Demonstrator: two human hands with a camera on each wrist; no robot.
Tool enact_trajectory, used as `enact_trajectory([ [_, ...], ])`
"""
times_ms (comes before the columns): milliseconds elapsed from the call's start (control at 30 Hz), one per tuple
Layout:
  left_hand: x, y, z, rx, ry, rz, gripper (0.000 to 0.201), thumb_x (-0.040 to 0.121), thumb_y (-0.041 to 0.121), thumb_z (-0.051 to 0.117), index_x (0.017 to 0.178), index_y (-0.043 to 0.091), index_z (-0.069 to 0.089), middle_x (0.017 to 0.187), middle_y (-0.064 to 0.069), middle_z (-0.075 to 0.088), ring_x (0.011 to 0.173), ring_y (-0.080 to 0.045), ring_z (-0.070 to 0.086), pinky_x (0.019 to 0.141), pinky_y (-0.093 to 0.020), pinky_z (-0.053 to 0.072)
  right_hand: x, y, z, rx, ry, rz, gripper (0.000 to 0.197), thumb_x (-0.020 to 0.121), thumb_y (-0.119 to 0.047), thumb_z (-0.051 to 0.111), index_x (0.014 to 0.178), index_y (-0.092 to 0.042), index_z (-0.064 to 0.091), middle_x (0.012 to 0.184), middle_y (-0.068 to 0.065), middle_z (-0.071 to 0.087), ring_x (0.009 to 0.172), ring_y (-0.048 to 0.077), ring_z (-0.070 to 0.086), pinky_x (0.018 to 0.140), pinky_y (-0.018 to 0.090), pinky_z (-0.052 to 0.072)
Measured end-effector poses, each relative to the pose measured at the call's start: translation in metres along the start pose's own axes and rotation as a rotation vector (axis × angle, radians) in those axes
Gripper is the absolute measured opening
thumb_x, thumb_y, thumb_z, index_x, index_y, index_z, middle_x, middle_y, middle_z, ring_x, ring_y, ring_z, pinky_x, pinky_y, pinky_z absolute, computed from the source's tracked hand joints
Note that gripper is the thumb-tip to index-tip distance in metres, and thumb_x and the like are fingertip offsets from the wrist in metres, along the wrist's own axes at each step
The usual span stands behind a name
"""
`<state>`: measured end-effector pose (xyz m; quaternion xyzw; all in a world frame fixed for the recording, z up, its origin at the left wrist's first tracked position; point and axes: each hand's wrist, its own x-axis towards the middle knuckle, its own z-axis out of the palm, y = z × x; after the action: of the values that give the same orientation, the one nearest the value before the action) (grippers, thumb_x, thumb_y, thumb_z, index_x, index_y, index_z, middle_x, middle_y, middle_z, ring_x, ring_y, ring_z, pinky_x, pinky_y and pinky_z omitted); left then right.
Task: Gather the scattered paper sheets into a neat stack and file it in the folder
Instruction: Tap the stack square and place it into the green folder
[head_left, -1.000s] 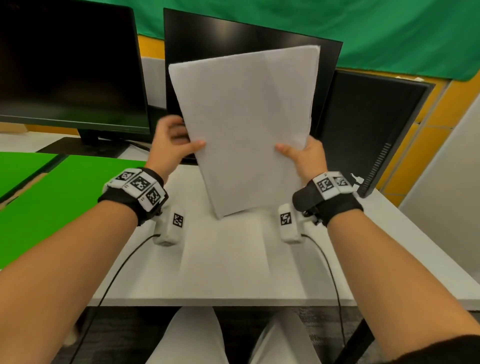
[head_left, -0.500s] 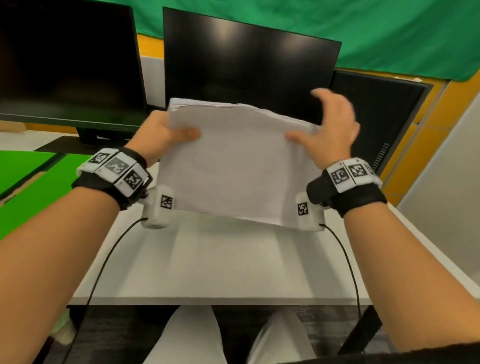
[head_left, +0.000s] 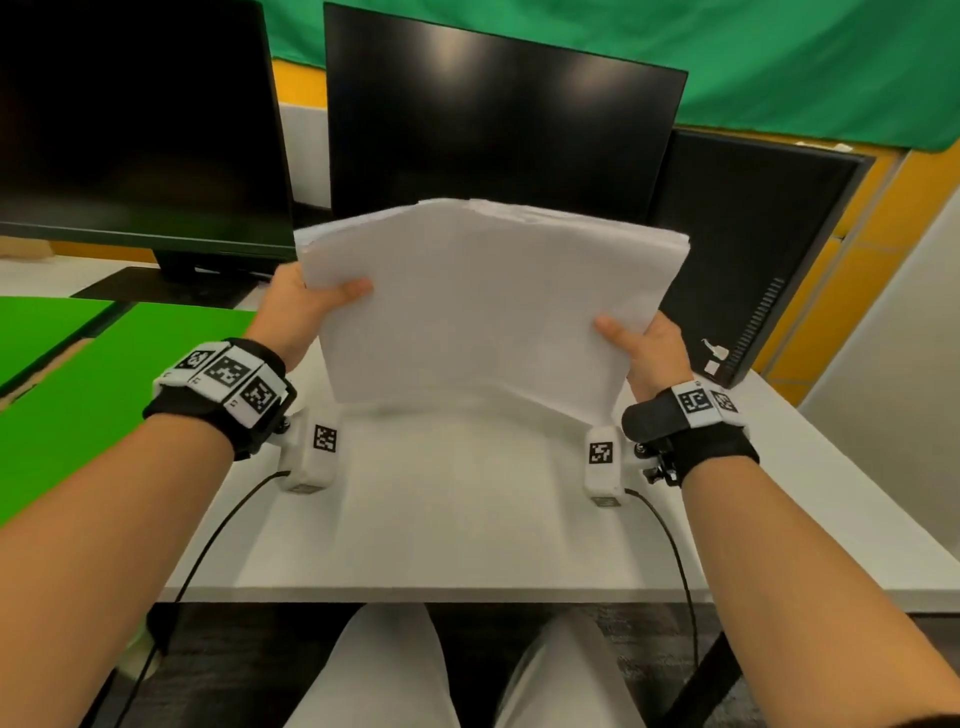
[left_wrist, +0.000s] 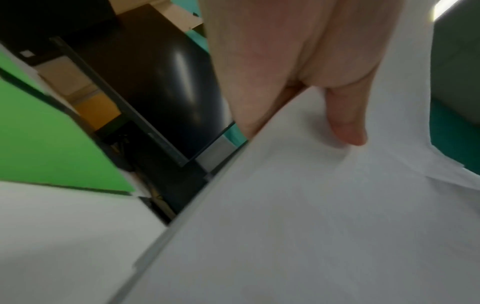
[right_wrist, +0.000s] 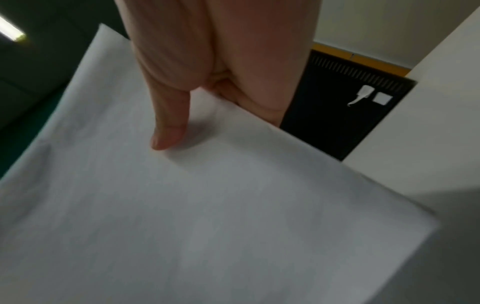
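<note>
A thick stack of white paper sheets (head_left: 488, 306) stands tilted on its lower long edge on the white desk (head_left: 467, 519), its top edges slightly uneven. My left hand (head_left: 306, 306) grips the stack's left side, thumb on the front face. My right hand (head_left: 644, 348) grips the right side, thumb pressed on the front. The left wrist view shows the left hand (left_wrist: 306, 86) pinching the paper stack (left_wrist: 298, 216), and the right wrist view shows the right hand (right_wrist: 197, 88) pinching the paper stack (right_wrist: 207, 205). No folder is recognisable in any view.
Three dark monitors stand behind the stack: one at the left (head_left: 135, 124), one in the middle (head_left: 493, 119), one angled at the right (head_left: 748, 249). A green surface (head_left: 93, 389) lies left of the desk. A pale partition (head_left: 893, 353) stands at the right.
The stack went from upright portrait to landscape and came down onto the desk on its long edge. My right hand shifted from the stack's upper right corner down its right side and now grips there.
</note>
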<state>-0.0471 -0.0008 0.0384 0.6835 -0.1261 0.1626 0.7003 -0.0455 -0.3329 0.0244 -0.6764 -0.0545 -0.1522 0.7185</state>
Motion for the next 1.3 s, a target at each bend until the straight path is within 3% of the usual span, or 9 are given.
enact_trajectory([
  [233, -0.019, -0.025, -0.006, 0.092, -0.088, -0.261, 0.023, 0.079, 0.006, 0.068, 0.092, 0.024, 0.07, 0.105, 0.001, 0.072, 0.094, -0.018, 0.067, 0.068, -0.021, 0.059, -0.005, 0.01, -0.004, -0.19, 0.045, 0.103, 0.037, 0.077, -0.015, 0.073, 0.112, -0.01, 0.061, 0.117, 0.014, 0.065, 0.103, 0.029, 0.062, 0.096, 0.045, 0.049],
  [367, 0.001, 0.013, -0.008, 0.278, 0.092, -0.039, 0.084, 0.079, 0.012, 0.071, 0.148, 0.021, 0.025, 0.152, -0.007, 0.035, 0.136, -0.019, 0.038, 0.094, -0.013, 0.042, 0.009, -0.034, 0.002, -0.397, 0.051, -0.087, 0.036, 0.082, -0.008, 0.066, 0.118, -0.004, 0.06, 0.114, 0.012, 0.065, 0.098, 0.022, 0.06, 0.086, 0.032, 0.051],
  [500, 0.015, 0.061, 0.011, 0.72, 0.035, 0.271, 0.108, 0.067, 0.025, 0.081, 0.151, 0.019, 0.013, 0.16, -0.002, 0.016, 0.147, -0.014, 0.014, 0.115, -0.024, 0.015, 0.009, -0.1, 0.032, -0.625, -0.103, -0.382, 0.031, 0.083, -0.015, 0.065, 0.114, -0.01, 0.064, 0.107, 0.006, 0.067, 0.1, 0.021, 0.063, 0.09, 0.036, 0.051],
  [567, 0.021, 0.074, 0.025, 0.772, -0.115, 0.304, 0.094, 0.068, 0.023, 0.081, 0.146, 0.019, 0.029, 0.151, 0.0, 0.037, 0.138, -0.006, 0.033, 0.115, -0.023, 0.023, 0.005, -0.128, 0.052, -0.752, -0.188, -0.566, 0.026, 0.083, -0.017, 0.065, 0.106, -0.004, 0.067, 0.104, 0.012, 0.069, 0.097, 0.025, 0.064, 0.088, 0.036, 0.051],
  [667, 0.026, 0.071, 0.035, 0.587, -0.192, 0.214, 0.018, 0.077, 0.017, 0.074, 0.092, 0.023, 0.066, 0.075, 0.025, 0.071, 0.07, 0.016, 0.062, 0.075, -0.015, 0.052, 0.007, -0.145, 0.072, -0.891, -0.173, -0.739, 0.029, 0.081, -0.026, 0.061, 0.1, -0.005, 0.067, 0.101, 0.011, 0.07, 0.098, 0.028, 0.063, 0.088, 0.041, 0.048],
  [767, 0.025, 0.05, 0.028, 0.386, -0.073, 0.186, 0.012, 0.077, 0.016, 0.073, 0.071, 0.021, 0.064, 0.055, 0.025, 0.066, 0.054, 0.01, 0.06, 0.059, -0.012, 0.05, 0.015, -0.131, 0.065, -0.927, 0.278, -0.833, 0.057, 0.073, -0.041, 0.065, 0.124, -0.018, 0.055, 0.126, 0.0, 0.057, 0.123, 0.024, 0.049, 0.105, 0.046, 0.037],
  [900, 0.015, 0.028, 0.019, 0.045, 0.02, 0.096, 0.016, 0.077, 0.008, 0.071, 0.088, 0.019, 0.069, 0.074, 0.015, 0.075, 0.073, -0.004, 0.07, 0.07, -0.025, 0.057, 0.01, -0.079, 0.049, -0.236, 0.182, -0.417, 0.108, 0.062, -0.043, 0.076, 0.147, -0.011, 0.018, 0.147, 0.016, 0.035, 0.136, 0.028, 0.037, 0.112, 0.045, 0.033],
  [1100, 0.007, 0.013, 0.034, -0.048, -0.014, 0.007, 0.023, 0.078, 0.007, 0.07, 0.099, 0.017, 0.067, 0.092, 0.007, 0.075, 0.085, -0.01, 0.071, 0.075, -0.027, 0.056, -0.004, -0.036, 0.058, -0.007, -0.028, -0.096, 0.037, 0.081, -0.012, 0.07, 0.116, -0.007, 0.058, 0.111, 0.01, 0.067, 0.099, 0.026, 0.067, 0.089, 0.041, 0.055],
  [1300, -0.007, -0.015, 0.03, -0.034, -0.024, -0.165, 0.065, 0.059, 0.024, 0.081, 0.119, 0.007, 0.061, 0.111, -0.005, 0.068, 0.098, -0.021, 0.067, 0.089, -0.04, 0.055, -0.014, -0.006, 0.054, -0.055, -0.051, -0.028, 0.036, 0.078, -0.01, 0.072, 0.112, -0.011, 0.059, 0.107, 0.007, 0.067, 0.096, 0.024, 0.066, 0.087, 0.039, 0.055],
])
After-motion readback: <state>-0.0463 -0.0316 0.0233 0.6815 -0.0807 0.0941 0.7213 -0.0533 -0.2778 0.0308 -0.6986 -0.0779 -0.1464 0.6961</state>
